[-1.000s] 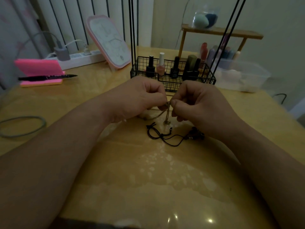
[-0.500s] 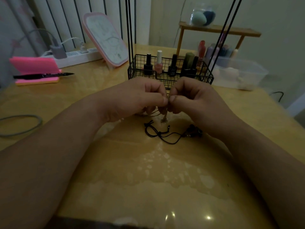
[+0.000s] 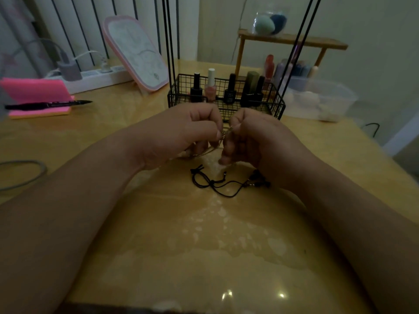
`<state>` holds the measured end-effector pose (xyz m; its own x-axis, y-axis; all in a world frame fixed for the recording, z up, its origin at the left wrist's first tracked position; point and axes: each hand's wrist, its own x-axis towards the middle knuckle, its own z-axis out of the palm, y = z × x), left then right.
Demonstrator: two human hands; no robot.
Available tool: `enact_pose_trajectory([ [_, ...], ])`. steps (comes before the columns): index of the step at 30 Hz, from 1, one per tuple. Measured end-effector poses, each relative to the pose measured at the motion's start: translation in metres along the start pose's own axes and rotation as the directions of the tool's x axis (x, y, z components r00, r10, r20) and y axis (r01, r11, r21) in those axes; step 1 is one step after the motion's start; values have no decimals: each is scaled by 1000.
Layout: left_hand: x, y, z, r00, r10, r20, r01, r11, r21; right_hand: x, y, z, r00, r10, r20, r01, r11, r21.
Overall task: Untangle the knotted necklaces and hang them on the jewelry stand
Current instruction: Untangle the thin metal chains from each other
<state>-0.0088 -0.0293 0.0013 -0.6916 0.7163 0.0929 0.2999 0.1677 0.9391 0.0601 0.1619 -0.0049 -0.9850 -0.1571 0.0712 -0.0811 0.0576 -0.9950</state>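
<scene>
Jewelry stand (image 3: 252, 110) blocks the table's (image 3: 204, 250) far side; black cord (image 3: 213, 185) lies nearer.

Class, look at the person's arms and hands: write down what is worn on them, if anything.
Nothing is worn. The left hand and right hand are bare: no gloves, and no rings on the fingers that show. The left forearm and right forearm are bare to the frame edge, with no sleeves, watch or bracelet. Dim light hides finer marks.

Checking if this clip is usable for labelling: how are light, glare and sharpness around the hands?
Head view: dim, warm light; two glare spots on the glossy table near the bottom edge; the gold chain pinched between left hand and right hand is soft, hard to trace; the black cord necklace reads clearly.
</scene>
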Motion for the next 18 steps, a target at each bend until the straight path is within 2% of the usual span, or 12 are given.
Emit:
enact_pose_trajectory([
  [6,-4,4,2,997,-42,60,36,994,106,-2,-5,1,1000,13,10,-12,993,-114],
  [10,-6,7,2,997,-11,76,5,997,78,-3,-6,-1,1000,9,14,-7,992,-127],
  [15,0,0,-1,999,-1,-32,-1,998,-58,-2,-4,-2,999,-8,-33,3,989,-151],
  [18,2,-1,-1,995,2,-98,-10,997,-83,-1,-3,-1,999,-7,-51,-1,988,-156],
])
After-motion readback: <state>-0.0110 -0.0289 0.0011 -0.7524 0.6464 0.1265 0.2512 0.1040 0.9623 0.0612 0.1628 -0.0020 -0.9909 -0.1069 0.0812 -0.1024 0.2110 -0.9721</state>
